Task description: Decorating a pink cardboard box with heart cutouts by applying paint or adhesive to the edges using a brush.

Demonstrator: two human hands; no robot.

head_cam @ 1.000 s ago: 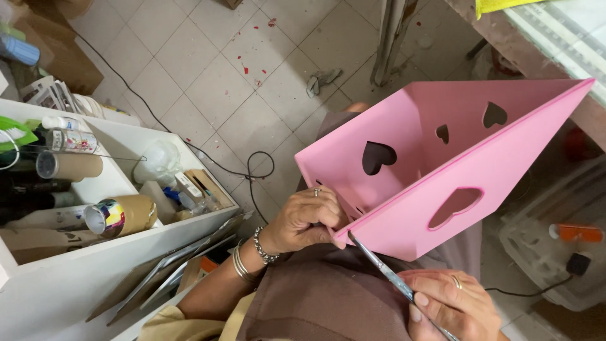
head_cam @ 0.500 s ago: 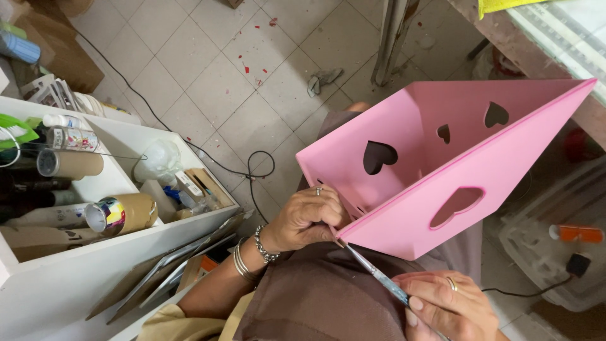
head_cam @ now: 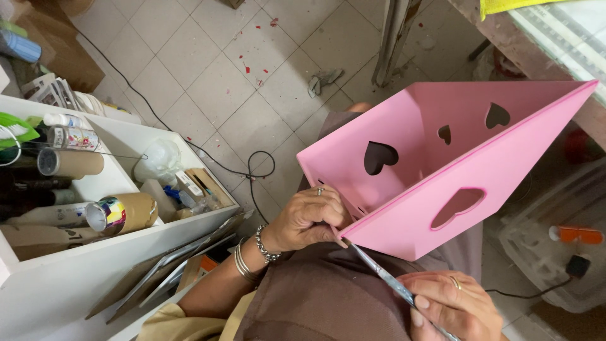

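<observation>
Pink and smooth, the wooden box [head_cam: 442, 170] with heart-shaped cutouts rests tilted on my lap, its open side turned up and to the far right, one corner pointing down toward me. From the head view, my left hand [head_cam: 309, 218] clasps the box at its near left corner, fingers curled round the edge and thumb pressed against the outer face, so that hand is closed on the box. A ring sits on one finger, and a chain bracelet and thin bangles circle the wrist; the forearm comes in from the lower left, bent across my brown-clad lap.

My right hand [head_cam: 451, 306] lies at the bottom right, lower than the box and a little apart from it. Its fingers are pinched shut on the handle of a thin paintbrush [head_cam: 385, 278], which slants up and to the left. The tip of the brush meets the lower edge of the box right beside my left thumb; whether the bristles actually touch the pink surface I cannot tell, since the thumb crowds that spot.

To the left stands a white shelf unit [head_cam: 95, 259] holding cans, tubes and a paint-smeared tin [head_cam: 120, 211]. Beyond my knees is a pale tiled floor [head_cam: 208, 76] with a black cable [head_cam: 259, 173] looping across it and small red flecks farther off. A clear plastic crate [head_cam: 549, 252] sits at the right.
</observation>
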